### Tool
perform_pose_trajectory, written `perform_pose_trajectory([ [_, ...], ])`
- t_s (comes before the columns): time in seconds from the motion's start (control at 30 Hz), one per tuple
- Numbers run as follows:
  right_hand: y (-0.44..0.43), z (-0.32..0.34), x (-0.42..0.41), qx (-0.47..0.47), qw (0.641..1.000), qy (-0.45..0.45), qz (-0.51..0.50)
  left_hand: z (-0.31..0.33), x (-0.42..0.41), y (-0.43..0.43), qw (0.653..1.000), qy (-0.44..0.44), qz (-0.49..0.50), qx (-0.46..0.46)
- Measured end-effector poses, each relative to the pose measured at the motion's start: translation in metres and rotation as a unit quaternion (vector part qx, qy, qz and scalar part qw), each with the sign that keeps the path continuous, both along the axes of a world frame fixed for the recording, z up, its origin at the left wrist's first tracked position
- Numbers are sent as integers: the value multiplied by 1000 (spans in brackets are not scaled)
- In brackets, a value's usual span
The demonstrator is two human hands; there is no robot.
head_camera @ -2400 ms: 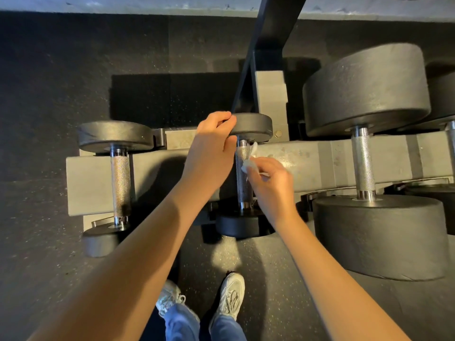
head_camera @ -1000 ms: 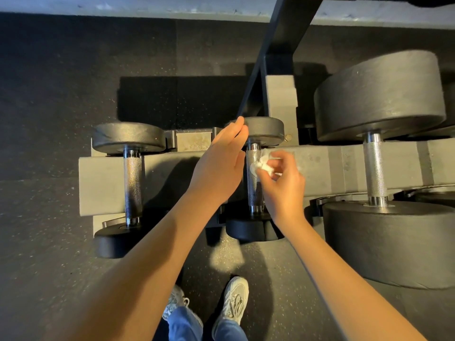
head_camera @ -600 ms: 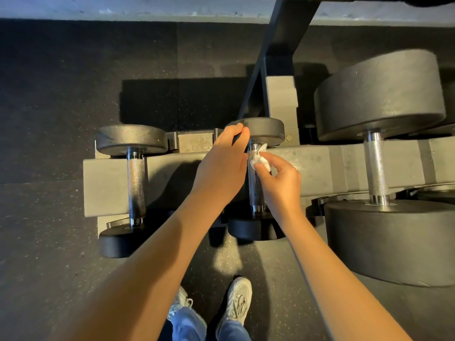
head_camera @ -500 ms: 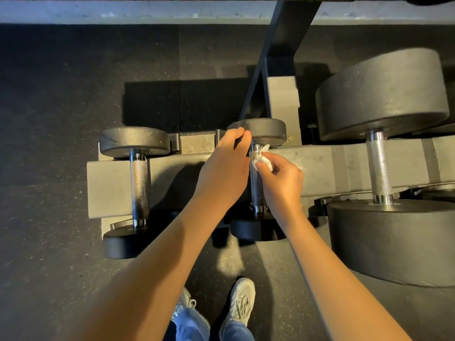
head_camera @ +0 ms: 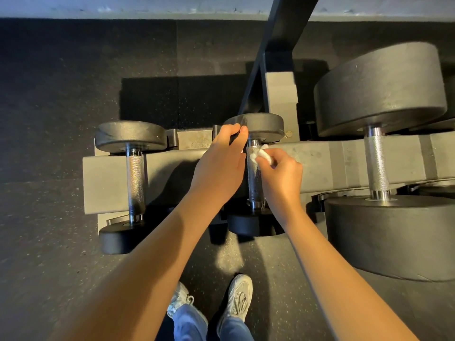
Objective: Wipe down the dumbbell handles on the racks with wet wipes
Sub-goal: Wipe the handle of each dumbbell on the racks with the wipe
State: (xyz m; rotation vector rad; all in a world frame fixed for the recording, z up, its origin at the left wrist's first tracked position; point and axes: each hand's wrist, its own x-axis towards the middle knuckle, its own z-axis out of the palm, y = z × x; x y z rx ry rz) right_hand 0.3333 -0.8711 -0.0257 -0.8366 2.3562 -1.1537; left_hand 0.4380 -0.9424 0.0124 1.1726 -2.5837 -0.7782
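Note:
A small black dumbbell with a knurled metal handle (head_camera: 253, 183) lies across the grey rack rail (head_camera: 320, 163) in the middle. My left hand (head_camera: 219, 166) grips the edge of its far head (head_camera: 263, 125) with curled fingers. My right hand (head_camera: 280, 175) pinches a crumpled white wet wipe (head_camera: 262, 157) and presses it against the top right side of that handle. Another small dumbbell (head_camera: 135, 178) rests to the left, untouched. A much larger dumbbell (head_camera: 376, 166) sits to the right.
A black rack upright (head_camera: 278, 45) slants up behind the middle dumbbell. Dark speckled rubber floor (head_camera: 61, 94) surrounds the rack. My white shoes (head_camera: 236, 301) stand just below the rack's front. A pale wall base runs along the top.
The wipe in my right hand has stayed near the top of the middle handle, shifting slightly. My left hand stays on the far head. The view has drifted a little.

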Motion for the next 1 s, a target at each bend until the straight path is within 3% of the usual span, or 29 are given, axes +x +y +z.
perform_pose_trajectory([
  [0.17, 24, 7, -1, 3, 994, 22, 108, 0, 0, 2, 1000, 2, 2, 4],
  [0.4, -3, 3, -10, 7, 999, 13, 35, 0, 2, 0, 1000, 13, -10, 12],
  [0.67, 48, 6, -10, 135, 980, -60, 131, -7, 0, 3, 999, 36, -1, 2],
  [0.87, 21, 8, -8, 81, 996, -34, 31, -9, 0, 4, 999, 37, -5, -10],
  [1.0, 38, 12, -6, 113, 989, -64, 71, -10, 2, 2, 999, 44, -16, -19],
])
